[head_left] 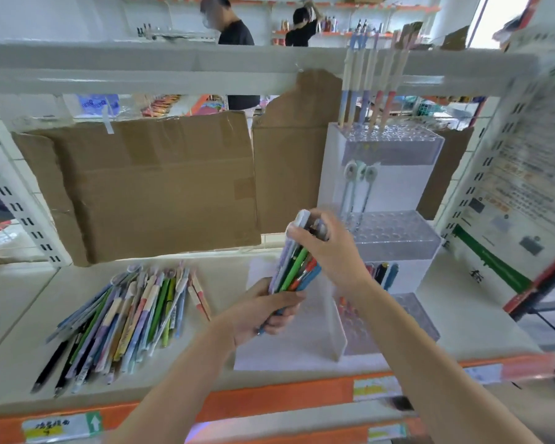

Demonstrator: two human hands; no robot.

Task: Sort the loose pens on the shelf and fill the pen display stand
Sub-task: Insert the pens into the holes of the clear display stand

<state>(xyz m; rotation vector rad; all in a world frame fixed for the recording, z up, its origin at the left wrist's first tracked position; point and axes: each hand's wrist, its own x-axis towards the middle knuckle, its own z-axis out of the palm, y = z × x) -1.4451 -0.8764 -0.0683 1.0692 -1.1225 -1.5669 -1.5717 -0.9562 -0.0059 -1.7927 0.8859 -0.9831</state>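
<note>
Gripping a pen bundle (297,270) low in my left hand (263,315) | right hand (327,248) pinching its tops | before the pen display stand (394,193) | loose pens (125,315) on shelf (205,277), left.

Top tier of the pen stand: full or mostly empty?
Mostly empty. The top tier holds a few pens at its back-left; other holes show bare.

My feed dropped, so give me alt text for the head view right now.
Left hand grips a bundle of pens by its lower end while the right hand holds its top, in front of a clear tiered stand with a few pens in each tier. A loose pile lies on the shelf to the left.
</note>
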